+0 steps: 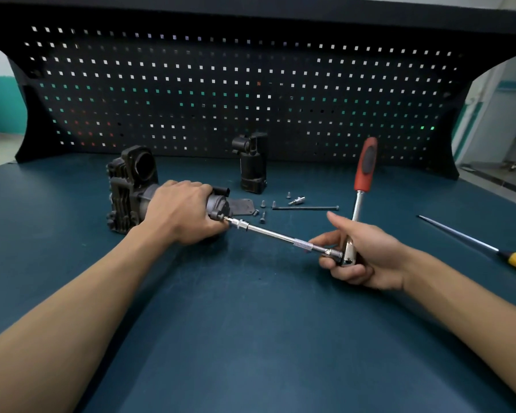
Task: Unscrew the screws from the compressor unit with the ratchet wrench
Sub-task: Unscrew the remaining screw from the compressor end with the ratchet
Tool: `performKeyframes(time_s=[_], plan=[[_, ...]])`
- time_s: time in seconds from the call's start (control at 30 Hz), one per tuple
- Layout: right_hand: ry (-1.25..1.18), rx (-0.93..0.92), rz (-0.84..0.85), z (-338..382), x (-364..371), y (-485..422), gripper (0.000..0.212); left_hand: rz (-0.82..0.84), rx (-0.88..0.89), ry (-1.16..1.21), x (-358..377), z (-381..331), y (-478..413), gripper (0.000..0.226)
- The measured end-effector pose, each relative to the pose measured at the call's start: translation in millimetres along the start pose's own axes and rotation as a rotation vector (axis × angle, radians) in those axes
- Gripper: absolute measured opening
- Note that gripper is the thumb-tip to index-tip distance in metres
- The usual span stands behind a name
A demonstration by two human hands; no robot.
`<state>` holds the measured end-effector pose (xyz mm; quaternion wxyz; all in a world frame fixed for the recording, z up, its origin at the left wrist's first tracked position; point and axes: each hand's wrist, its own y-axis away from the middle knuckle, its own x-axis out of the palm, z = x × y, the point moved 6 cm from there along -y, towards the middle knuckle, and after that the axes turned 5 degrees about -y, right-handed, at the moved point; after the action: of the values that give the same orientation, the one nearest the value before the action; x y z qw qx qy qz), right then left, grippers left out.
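Right grip [367, 257] - fingers curled round the head of the ratchet wrench [359, 201], with the red handle standing up free. The chrome extension bar [271, 234] runs left to a screw on the motor end. Left grip [185, 210] clamps the motor barrel of the compressor unit [125, 198], which lies on its side on the bench [251, 323]. The unit looks like heavy, rigid cast metal - hold the barrel, not the fins. Chrome is slick, so the rubber handle likely gives better torque. Loose screws [262, 216] lie just behind.

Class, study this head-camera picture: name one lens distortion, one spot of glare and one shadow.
All in the head view: the wide-angle lens bows the pegboard along its top edge; glare glints along the chrome ratchet wrench; a faint, soft shadow lies on the table beneath the left hand.
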<state>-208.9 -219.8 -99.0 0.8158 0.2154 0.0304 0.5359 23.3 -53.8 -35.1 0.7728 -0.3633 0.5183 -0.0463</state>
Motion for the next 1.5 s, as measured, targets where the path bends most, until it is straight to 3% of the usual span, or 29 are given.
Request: performKeyframes(time_s=[0.23, 0.37, 0.57, 0.83, 1.0, 1.2, 1.33, 1.5], plan=[[-0.279, 0.117, 0.135, -2, 7, 2, 0.065, 0.007, 0.001, -0.002, -1, 0, -1, 0.05], [-0.208, 0.069, 0.077, -4, 3, -1, 0.062, 0.015, -0.003, 0.002, -1, 0, 0, 0.05], [0.18, -0.318, -0.209, 9, -12, -6, 0.057, 0.006, -0.014, 0.006, -1, -1, 1, 0.049], [0.604, -0.792, -0.273, 27, -6, 11, 0.035, 0.0, -0.019, 0.022, -2, 0, 0, 0.048], [1.077, -1.039, -0.393, 30, 0, 17, 0.034, 0.011, -0.025, 0.004, -1, 1, 0, 0.052], [1.467, -1.316, -0.444, 31, 10, 30, 0.027, 0.026, -0.033, 0.006, 0, 1, -1, 0.053], [1.472, -1.316, -0.484, 28, 6, 28, 0.025, 0.045, -0.043, 0.019, -1, 0, 0, 0.049], [1.276, -1.11, -0.395, 24, -6, 10, 0.02, 0.056, -0.031, 0.01, -1, -1, -1, 0.046]])
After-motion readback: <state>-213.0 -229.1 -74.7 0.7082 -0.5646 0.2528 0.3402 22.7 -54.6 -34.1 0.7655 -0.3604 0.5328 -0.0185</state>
